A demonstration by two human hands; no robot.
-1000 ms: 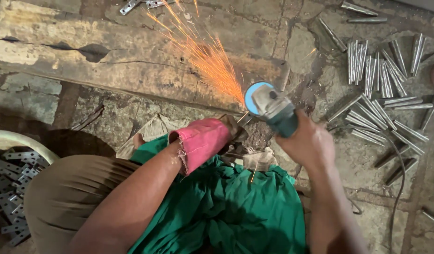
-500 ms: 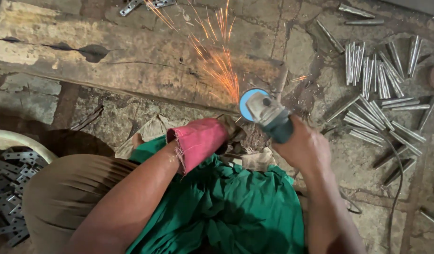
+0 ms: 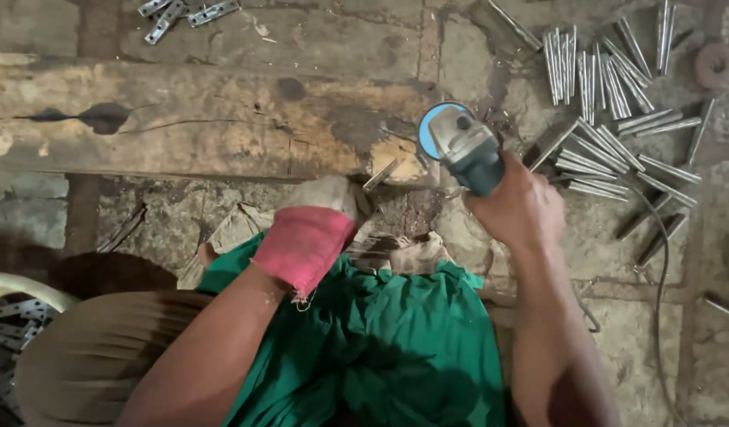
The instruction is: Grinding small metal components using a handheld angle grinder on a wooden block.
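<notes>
Dim, warm, uneven light, brightest on the wooden plank (image 3: 183,119); bottom and left edges fall into deep shadow. Mostly sharp, slight softness at the corners, no glare.

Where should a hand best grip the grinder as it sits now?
Probably around the teal body behind the blue disc guard, coming from the near side as the right hand does: the barrel points toward the person, the disc faces away.

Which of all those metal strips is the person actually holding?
The short metal strip pinched by the gloved left hand on the wooden plank; the other strips lie loose right of the angle grinder.
</notes>
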